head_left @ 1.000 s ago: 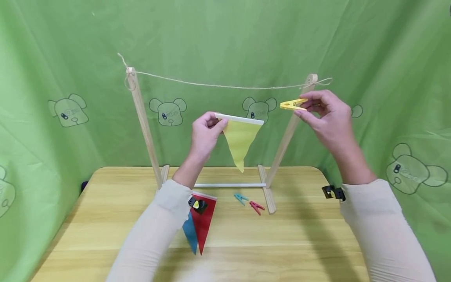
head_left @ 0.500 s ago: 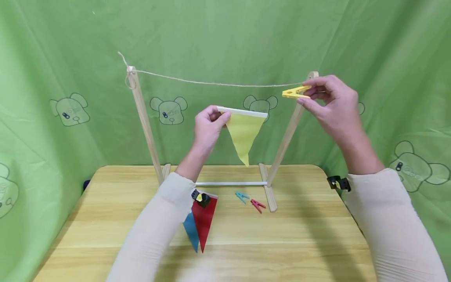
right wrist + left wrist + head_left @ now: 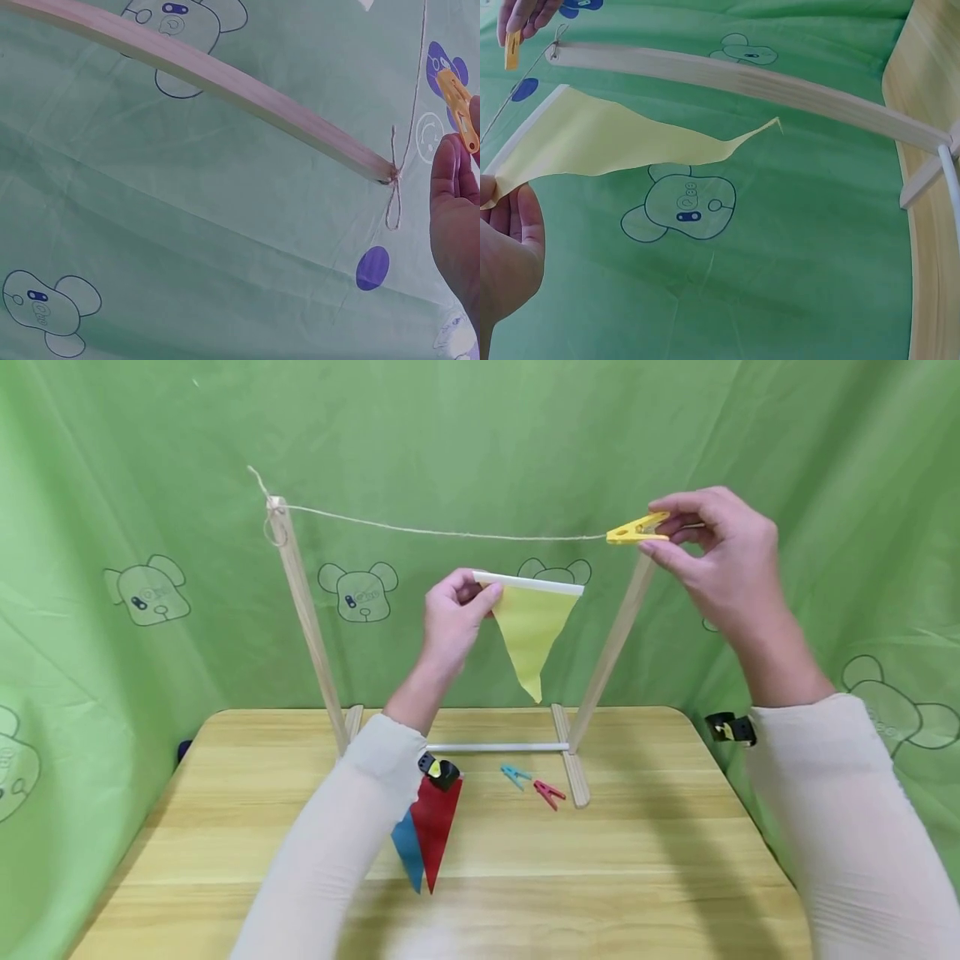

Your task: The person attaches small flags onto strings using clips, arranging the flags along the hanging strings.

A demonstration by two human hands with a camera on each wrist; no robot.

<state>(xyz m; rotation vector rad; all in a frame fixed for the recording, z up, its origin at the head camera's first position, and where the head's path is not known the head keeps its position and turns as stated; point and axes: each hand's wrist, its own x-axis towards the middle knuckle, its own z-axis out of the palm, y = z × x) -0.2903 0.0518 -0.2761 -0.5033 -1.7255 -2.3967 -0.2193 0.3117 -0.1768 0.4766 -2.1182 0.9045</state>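
Observation:
My left hand pinches a yellow triangular pennant by the left end of its white top strip, and its point hangs down. My right hand holds a yellow clothespin by its handles, nose pointing left. In the head view the clothespin overlaps the right part of the twine, which is strung between two wooden posts. The right wrist view shows the clothespin beside the twine. Below the line and apart from it, the pennant also appears in the left wrist view.
On the wooden table lie a blue clothespin and a red clothespin. A red pennant and a blue pennant lie partly under my left forearm. The left post and right post join a white crossbar.
Both hands have risen. The right hand brought the yellow clothespin up from below the twine to its height; the left hand carried the yellow pennant up and slightly right.

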